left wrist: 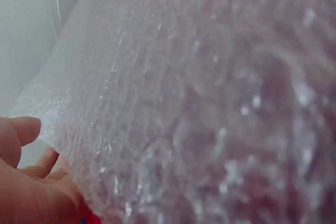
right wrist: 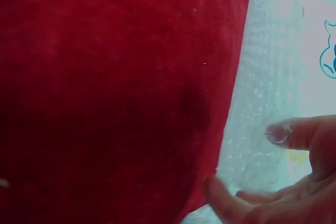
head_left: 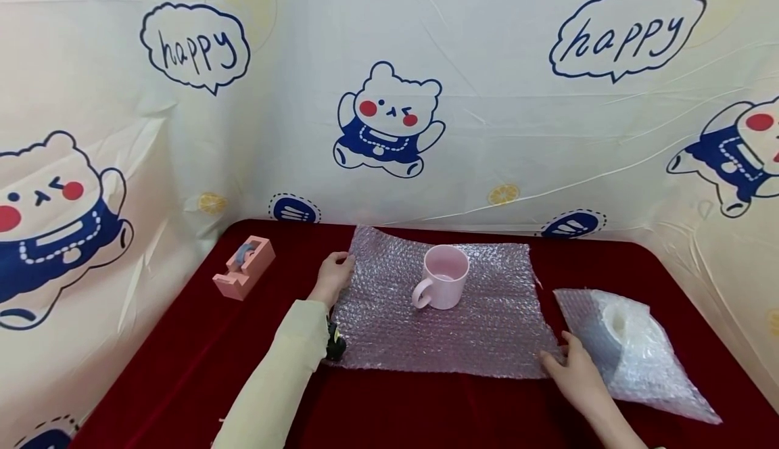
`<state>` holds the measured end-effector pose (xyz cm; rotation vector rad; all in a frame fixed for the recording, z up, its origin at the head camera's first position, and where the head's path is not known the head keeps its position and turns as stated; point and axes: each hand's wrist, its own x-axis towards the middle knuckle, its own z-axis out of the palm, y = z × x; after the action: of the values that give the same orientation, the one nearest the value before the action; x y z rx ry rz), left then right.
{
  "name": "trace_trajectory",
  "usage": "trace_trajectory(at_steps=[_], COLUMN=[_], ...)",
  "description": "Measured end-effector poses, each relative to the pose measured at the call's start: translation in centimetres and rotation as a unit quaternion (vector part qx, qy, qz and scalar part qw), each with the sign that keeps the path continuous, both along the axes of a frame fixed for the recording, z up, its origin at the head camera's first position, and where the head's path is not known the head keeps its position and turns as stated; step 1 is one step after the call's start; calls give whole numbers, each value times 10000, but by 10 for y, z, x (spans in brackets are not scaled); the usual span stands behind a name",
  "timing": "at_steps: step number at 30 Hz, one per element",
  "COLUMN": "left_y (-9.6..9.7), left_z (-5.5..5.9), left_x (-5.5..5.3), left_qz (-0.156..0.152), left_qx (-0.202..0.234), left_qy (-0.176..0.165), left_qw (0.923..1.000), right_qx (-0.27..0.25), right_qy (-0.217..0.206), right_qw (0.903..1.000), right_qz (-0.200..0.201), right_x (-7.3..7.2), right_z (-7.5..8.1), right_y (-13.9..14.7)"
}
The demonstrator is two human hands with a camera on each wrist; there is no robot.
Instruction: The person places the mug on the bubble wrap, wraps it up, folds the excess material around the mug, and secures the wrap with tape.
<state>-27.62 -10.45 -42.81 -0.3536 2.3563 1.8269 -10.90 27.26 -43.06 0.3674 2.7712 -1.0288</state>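
Note:
A pink mug (head_left: 443,280) stands upright on a spread sheet of bubble wrap (head_left: 389,327), its handle toward the front left. My left hand (head_left: 333,276) is at the sheet's left edge. In the left wrist view, the left thumb (left wrist: 26,128) and fingers touch the sheet's edge with a gap between them. My right hand (head_left: 575,368) is at the sheet's front right corner. The right wrist view shows the right thumb (right wrist: 278,132) and forefinger spread apart beside the bubble wrap (right wrist: 257,77). The mug is out of sight in both wrist views.
A pink tape dispenser (head_left: 245,266) with a roll of tape sits at the back left of the red tablecloth (head_left: 195,347). To the right lies a bubble-wrap pouch (head_left: 651,368) with a pale, round-ended thing on or in it. A printed curtain (head_left: 487,131) surrounds the table.

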Motion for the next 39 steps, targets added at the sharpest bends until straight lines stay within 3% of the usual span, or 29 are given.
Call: trace_trajectory(at_steps=[3, 6, 8, 10, 14, 15, 25, 28, 32, 38, 39], left_y=[1, 1, 2, 2, 2, 2, 3, 4, 5, 5, 5], left_z=[-1, -3, -3, -3, -3, -3, 0, 3, 6, 10, 9], left_x=[-1, -4, -5, -5, -5, -5, -7, -8, -8, -7, -7], left_qz=[-29, -83, -94, -68, -21, -10, 8, -12, -50, -101, -103], left_qx=[-127, -353, -486, -550, -522, -517, -457, -427, -391, -392, -406], left_qy=[71, 83, 111, 97, 18, -22, 87, 141, 143, 154, 163], left_qw=[9999, 9993, 9987, 9984, 9986, 9987, 9989, 9990, 9991, 9991, 9990], right_qx=[-833, -1781, -2387, -3044, -3989, -4125, -4555, -4878, -5171, -5372, -5353], right_qy=[-65, -268, -481, -635, -683, -657, -267, 28, 291, 429, 461], right_qw=[9962, 9827, 9684, 9482, 9114, 9056, 8866, 8699, 8521, 8365, 8375], right_qz=[-256, -424, -542, -649, -744, -739, -761, -722, -752, -993, -1001], right_x=[2, 2, 1, 2, 3, 4, -4, -10, -21, -42, -45], right_z=[-2, -3, -5, -7, -9, -9, 12, 20, 33, 60, 65], right_y=[3, 8, 12, 16, 19, 18, 9, 6, -4, -31, -37])
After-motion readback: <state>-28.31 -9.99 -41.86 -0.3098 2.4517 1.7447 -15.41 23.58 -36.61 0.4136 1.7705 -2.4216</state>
